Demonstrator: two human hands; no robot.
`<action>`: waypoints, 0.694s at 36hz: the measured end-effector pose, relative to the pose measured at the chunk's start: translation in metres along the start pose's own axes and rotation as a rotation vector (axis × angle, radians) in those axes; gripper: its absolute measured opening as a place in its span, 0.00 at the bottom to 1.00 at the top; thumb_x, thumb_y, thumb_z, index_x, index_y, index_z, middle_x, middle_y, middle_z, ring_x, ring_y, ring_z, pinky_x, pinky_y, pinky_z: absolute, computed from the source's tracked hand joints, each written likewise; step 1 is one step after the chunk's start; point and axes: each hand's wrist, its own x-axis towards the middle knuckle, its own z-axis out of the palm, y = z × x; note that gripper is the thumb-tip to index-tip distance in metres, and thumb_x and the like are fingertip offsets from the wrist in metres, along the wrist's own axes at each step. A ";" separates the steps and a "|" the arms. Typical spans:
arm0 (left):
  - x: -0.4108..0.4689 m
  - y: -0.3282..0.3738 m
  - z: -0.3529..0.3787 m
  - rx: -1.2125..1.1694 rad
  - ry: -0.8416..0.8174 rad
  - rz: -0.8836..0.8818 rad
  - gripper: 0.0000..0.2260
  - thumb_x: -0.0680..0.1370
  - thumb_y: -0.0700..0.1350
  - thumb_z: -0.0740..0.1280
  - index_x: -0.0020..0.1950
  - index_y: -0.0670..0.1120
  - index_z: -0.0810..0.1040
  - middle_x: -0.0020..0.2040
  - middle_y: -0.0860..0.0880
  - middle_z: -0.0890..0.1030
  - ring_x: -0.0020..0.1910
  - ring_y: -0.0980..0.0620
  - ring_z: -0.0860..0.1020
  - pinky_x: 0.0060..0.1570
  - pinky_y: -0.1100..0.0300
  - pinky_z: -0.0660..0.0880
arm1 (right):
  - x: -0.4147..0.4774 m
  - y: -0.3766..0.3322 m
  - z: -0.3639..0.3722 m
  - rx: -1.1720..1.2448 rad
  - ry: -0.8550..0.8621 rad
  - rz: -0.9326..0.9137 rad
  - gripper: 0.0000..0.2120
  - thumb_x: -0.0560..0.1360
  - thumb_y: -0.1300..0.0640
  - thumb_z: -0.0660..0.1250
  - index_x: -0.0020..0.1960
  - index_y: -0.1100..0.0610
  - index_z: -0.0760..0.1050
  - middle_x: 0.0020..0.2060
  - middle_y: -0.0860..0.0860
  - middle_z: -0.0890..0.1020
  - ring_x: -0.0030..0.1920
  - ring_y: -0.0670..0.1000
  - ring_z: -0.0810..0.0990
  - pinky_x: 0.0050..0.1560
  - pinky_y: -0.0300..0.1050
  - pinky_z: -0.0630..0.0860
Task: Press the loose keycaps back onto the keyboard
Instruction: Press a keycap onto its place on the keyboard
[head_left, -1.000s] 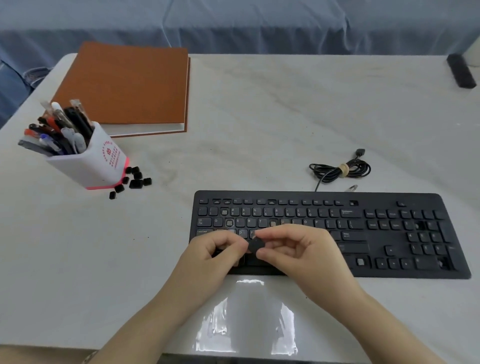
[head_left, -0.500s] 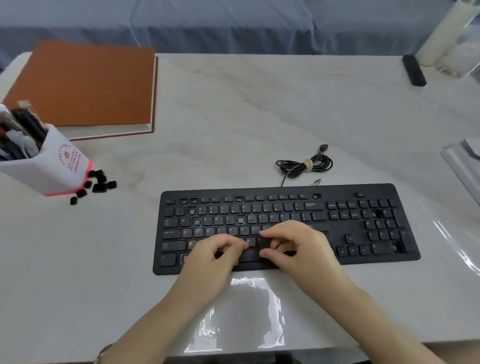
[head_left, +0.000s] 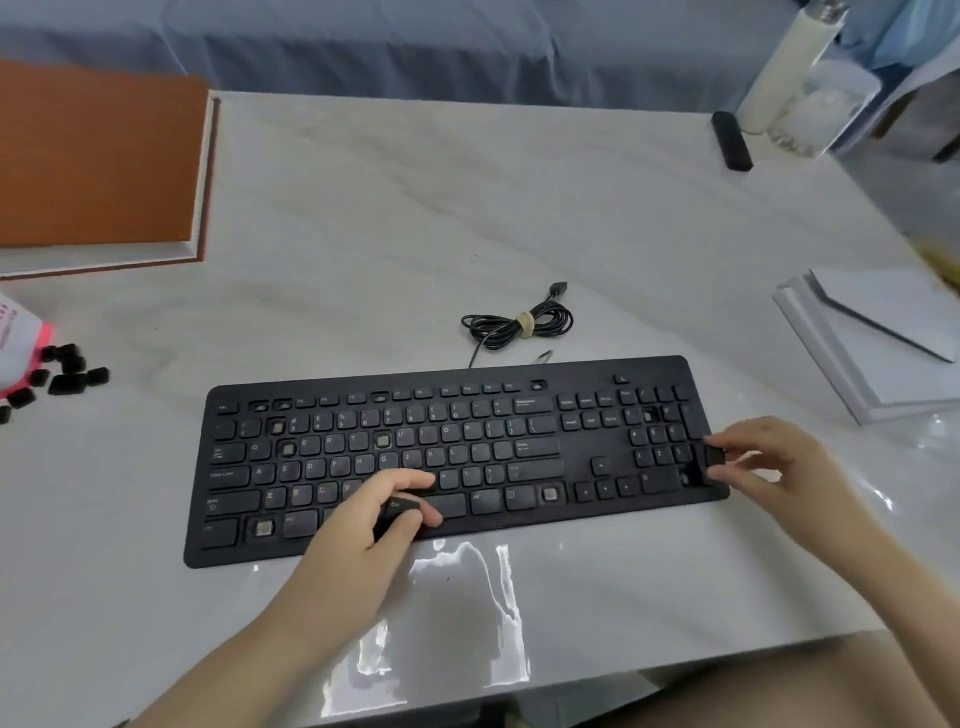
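A black keyboard (head_left: 457, 457) lies across the near middle of the white table, with several bare key sockets showing pale stems. My left hand (head_left: 363, 525) rests at the keyboard's front edge near the space bar and pinches a black keycap (head_left: 400, 506) between thumb and fingers. My right hand (head_left: 769, 467) is at the keyboard's right end by the number pad, pinching another black keycap (head_left: 714, 457) just over the lower right corner. A pile of loose keycaps (head_left: 62, 376) lies at the far left beside the pen cup.
A white pen cup with a pink base (head_left: 21, 343) is cut off at the left edge. An orange notebook (head_left: 98, 166) lies at the back left. The coiled keyboard cable (head_left: 519, 325) sits behind the keyboard. White papers (head_left: 878, 343) lie right; a black bar (head_left: 731, 140) back right.
My right hand has left the middle of the keyboard and moved to its right end with a keycap. My left hand stays near the space bar. The view has swung right.
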 end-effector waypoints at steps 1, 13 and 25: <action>0.001 0.002 0.001 -0.014 -0.001 -0.007 0.14 0.80 0.37 0.60 0.54 0.56 0.75 0.44 0.62 0.81 0.44 0.63 0.77 0.41 0.77 0.67 | 0.000 0.003 0.000 -0.009 -0.009 -0.012 0.36 0.64 0.72 0.74 0.42 0.27 0.76 0.42 0.46 0.79 0.41 0.43 0.78 0.43 0.28 0.74; 0.003 0.013 0.012 -0.152 0.070 -0.039 0.07 0.78 0.33 0.63 0.47 0.45 0.75 0.41 0.54 0.85 0.26 0.64 0.72 0.29 0.74 0.67 | -0.001 0.012 0.009 -0.068 -0.128 -0.013 0.21 0.65 0.65 0.75 0.42 0.39 0.78 0.48 0.38 0.76 0.42 0.42 0.75 0.45 0.27 0.68; 0.007 0.012 0.011 -0.209 0.136 -0.082 0.08 0.79 0.33 0.61 0.45 0.42 0.77 0.39 0.42 0.83 0.25 0.63 0.72 0.26 0.72 0.67 | -0.001 0.013 0.009 -0.028 -0.122 0.016 0.31 0.63 0.64 0.77 0.38 0.26 0.76 0.45 0.35 0.77 0.40 0.41 0.75 0.43 0.27 0.68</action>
